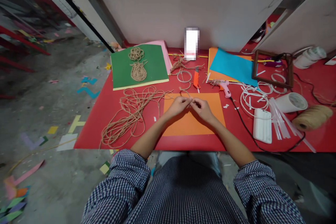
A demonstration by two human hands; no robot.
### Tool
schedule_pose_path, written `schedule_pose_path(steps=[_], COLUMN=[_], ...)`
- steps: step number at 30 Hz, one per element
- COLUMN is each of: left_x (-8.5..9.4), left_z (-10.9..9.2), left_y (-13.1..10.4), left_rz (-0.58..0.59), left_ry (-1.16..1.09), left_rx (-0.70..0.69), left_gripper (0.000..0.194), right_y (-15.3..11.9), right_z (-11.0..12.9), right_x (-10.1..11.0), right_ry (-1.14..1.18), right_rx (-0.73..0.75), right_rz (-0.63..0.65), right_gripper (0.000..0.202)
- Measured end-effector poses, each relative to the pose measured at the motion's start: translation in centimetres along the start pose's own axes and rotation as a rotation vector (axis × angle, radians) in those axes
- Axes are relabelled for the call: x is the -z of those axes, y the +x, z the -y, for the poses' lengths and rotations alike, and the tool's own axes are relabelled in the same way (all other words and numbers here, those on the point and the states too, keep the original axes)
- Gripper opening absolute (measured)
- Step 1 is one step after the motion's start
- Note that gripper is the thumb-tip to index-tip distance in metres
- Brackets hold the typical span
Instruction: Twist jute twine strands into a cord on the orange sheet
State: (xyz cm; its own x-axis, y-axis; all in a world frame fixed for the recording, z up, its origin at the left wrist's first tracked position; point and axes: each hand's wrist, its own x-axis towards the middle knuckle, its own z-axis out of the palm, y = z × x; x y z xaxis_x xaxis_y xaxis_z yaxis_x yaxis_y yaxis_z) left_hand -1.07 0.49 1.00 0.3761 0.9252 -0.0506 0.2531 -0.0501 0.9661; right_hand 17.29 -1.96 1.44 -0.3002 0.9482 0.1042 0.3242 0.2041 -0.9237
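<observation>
Over an orange sheet (pixel 194 124), my left hand (pixel 180 105) and my right hand (pixel 202 107) meet, fingertips pinched close together. Between them runs a piece of brown twine (pixel 185 92), which loops up just beyond the fingers; its end at the fingertips is too small to make out. A loose tangle of twine (pixel 131 112) lies left of the sheet. Beyond my hands are a white ring (pixel 184 76) and an orange cutter (pixel 196 79). Coiled twine shapes (pixel 138 71) rest on a green sheet (pixel 154 63) at the back left.
A pink glue gun (pixel 225 89) with a black cord lies right of the sheet. Farther right are white tubing (pixel 246 98), a white power bank (pixel 262 126), glue sticks (pixel 279 122), a twine spool (pixel 312 117) and a brown frame (pixel 291 73). Blue paper (pixel 233 64) lies behind.
</observation>
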Motion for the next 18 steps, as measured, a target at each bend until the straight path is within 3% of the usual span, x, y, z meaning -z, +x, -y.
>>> schedule_pose_path(steps=[6,9,13,18], left_x=[0.1,0.1,0.2,0.7], left_z=[-0.8,-0.8,-0.8,-0.8], left_y=[-0.3,-0.7,-1.0,-0.8], left_rz=[0.001,0.069,0.141,0.165], left_ry=[-0.278,-0.41,-0.492,-0.372], left_rx=[0.095,0.16,0.187,0.209], left_gripper=[0.065,0.061,0.055,0.06], right_y=[0.2,0.2,0.2,0.3], right_z=[1.3,1.1,0.5,0.4], right_x=[0.1,0.1,0.4,0.6], right_ry=[0.349,0.437,0.334,0.204], right_rx=[-0.078,-0.097,-0.025,0.026], right_rz=[0.055,0.082,0.059,0.048], right_gripper=[0.03,0.029,0.026,0.024])
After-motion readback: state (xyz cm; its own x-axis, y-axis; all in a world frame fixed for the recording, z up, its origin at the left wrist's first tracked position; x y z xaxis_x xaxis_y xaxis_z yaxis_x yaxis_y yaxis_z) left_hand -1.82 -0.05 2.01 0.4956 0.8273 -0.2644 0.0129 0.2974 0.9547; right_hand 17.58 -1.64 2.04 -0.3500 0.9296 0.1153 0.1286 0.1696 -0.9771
